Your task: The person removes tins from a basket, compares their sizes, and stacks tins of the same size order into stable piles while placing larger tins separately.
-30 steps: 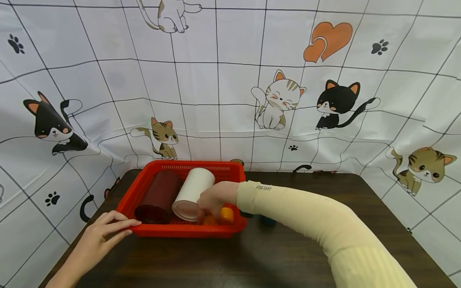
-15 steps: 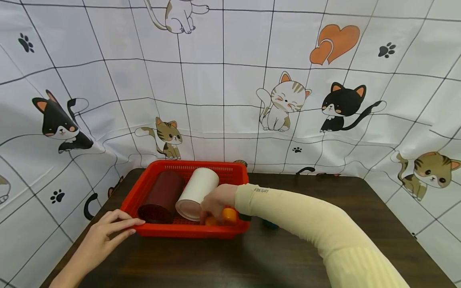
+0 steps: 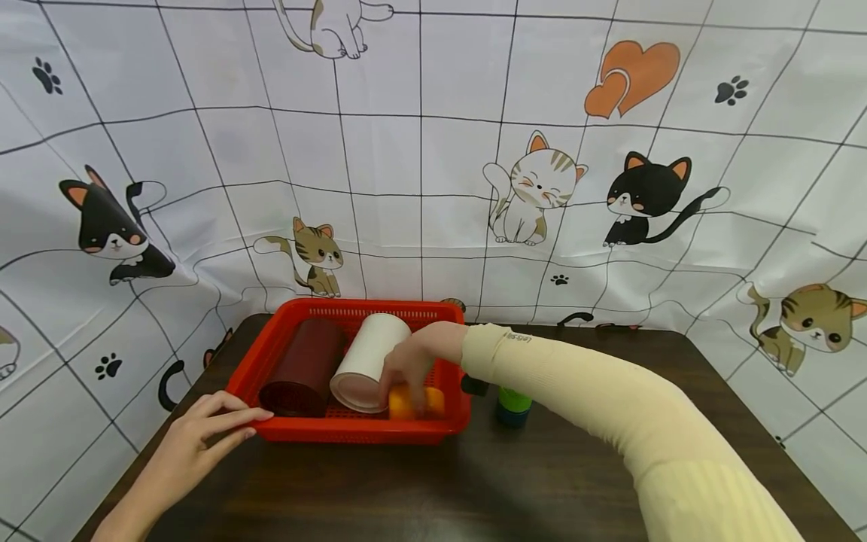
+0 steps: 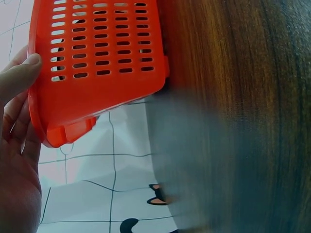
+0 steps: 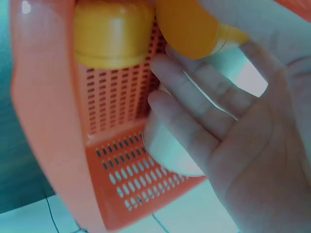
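Note:
My left hand pinches the front left corner of a red plastic basket; in the left wrist view the thumb lies on its slotted outer wall. My right hand reaches down into the basket's right part. Between its thumb and fingers is an orange rounded cylinder, partly hidden by the hand. Beside it in the basket stands a second orange cylinder. A white cylinder leans to the left of the right hand, and a dark red cylinder lies further left.
A green and dark blue container stands on the dark wooden table, right of the basket, partly behind the sleeve. A black object shows beside the basket. A white curtain printed with cats hangs behind.
My right hand and forearm have risen slightly, uncovering more of the orange cylinder and the green part of the container on the right. My left hand stays on the basket corner.

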### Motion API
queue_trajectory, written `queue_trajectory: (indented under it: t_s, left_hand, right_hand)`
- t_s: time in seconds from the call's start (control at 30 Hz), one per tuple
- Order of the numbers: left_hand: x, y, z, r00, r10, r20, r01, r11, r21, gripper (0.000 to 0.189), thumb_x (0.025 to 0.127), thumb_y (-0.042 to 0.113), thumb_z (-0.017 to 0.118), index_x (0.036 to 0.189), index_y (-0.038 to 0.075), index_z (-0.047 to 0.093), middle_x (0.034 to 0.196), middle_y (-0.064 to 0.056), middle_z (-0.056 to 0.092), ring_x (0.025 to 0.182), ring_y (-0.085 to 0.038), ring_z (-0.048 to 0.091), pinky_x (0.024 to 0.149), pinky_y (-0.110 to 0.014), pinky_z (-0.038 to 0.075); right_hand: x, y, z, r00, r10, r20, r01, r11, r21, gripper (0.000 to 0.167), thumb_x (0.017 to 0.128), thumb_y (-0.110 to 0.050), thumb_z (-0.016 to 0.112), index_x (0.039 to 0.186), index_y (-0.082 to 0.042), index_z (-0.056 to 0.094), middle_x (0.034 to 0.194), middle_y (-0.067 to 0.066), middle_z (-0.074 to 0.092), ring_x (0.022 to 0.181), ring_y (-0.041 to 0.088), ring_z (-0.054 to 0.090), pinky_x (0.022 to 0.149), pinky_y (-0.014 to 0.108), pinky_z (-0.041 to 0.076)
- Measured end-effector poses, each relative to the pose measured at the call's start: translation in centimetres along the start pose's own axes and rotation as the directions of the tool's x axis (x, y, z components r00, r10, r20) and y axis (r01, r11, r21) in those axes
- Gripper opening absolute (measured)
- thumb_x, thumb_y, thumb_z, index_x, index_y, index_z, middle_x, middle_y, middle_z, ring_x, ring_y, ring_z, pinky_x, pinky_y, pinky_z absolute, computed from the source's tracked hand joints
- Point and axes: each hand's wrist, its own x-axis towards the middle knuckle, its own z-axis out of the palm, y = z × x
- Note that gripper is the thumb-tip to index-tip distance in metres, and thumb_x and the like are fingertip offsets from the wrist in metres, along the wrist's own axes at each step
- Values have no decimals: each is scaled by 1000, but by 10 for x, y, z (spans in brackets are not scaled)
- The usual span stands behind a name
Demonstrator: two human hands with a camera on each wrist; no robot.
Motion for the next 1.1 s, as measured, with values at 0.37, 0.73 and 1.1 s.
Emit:
queue_trajectory:
  t_s: [0.37,0.73,1.1]
  left_hand:
    - [0,-1,0,1000,0,5,0,1000,-14,57,61,-7,85,105,29,77,96,17,59,95,7,42,75,-12,35]
    - [-1,-1,2,1000,-11,3,11,1000,-30,57,61,-7,84,104,28,77,95,15,59,94,8,41,74,-12,35]
    - [0,-2,1,1000,7,-1,-7,1000,-4,60,59,-9,85,104,30,77,95,19,58,93,8,42,73,-12,36]
  right_hand:
    - [-35,16,3,996,38,-79,-15,961,275,49,84,-1,72,127,-21,61,136,-3,52,129,17,42,93,27,50]
    - [-65,27,9,970,119,-211,-54,955,292,60,85,-2,64,137,-31,57,141,-6,50,126,15,42,104,32,43]
    - [-94,34,21,928,125,-350,8,935,355,61,83,-4,63,140,-22,54,135,1,53,119,21,51,96,33,50]
